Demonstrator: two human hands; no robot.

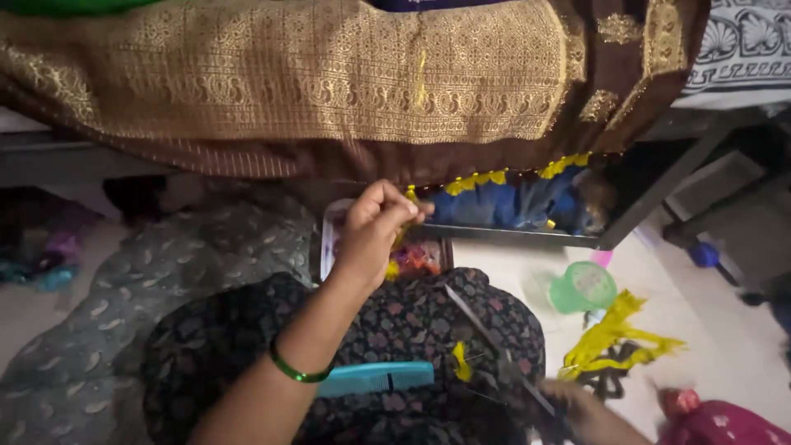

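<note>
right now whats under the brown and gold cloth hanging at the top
Below the brown and gold cloth, yellow tassels edge its hem over blue fabric. What supports the cloth is hidden.

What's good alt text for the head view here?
Seen from above, a person's left hand, a green bangle on its wrist, pinches something small below the yellow-tasselled edge of a brown and gold cloth. The right hand is blurred at lower right, near loose yellow threads. A blue comb lies on the lap.
</note>
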